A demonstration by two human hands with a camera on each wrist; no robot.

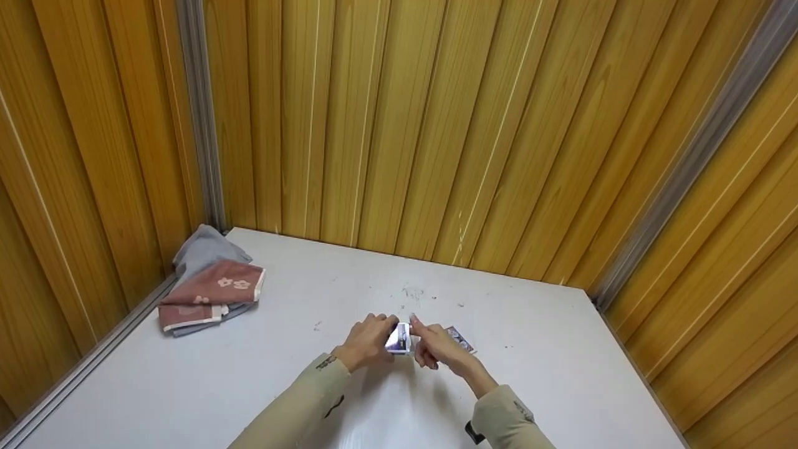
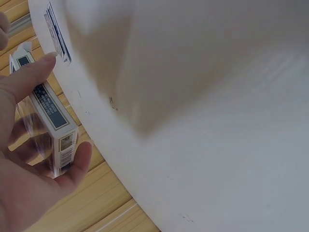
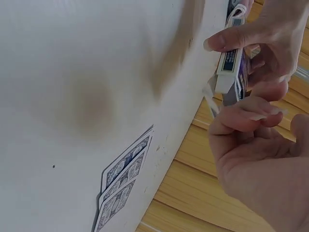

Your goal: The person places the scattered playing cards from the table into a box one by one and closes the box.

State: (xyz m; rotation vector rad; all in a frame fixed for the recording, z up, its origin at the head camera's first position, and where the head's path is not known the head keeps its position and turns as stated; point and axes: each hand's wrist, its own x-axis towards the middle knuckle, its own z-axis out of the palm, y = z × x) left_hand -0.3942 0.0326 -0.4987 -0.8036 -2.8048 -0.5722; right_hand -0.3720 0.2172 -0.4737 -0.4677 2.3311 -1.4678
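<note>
My left hand (image 1: 368,340) grips a small playing-card box (image 2: 50,111), its thumb (image 2: 34,75) on the narrow side with the dark label and its other fingers around the opposite side. A white flap (image 3: 211,104) stands out from the box's end. Close to that end is my right hand (image 3: 256,154), one digit extended toward the box in the head view and the other fingers loosely curled. Nothing shows between those fingers. Several playing cards (image 3: 120,181) with patterned backs lie overlapping on the table, beyond the right hand in the head view.
A folded red and grey cloth (image 1: 215,293) lies at the left edge of the white table (image 1: 548,374). Wood-patterned walls (image 1: 399,125) rise along the back and both sides. Dark scuffs (image 1: 413,293) mark the tabletop behind the hands.
</note>
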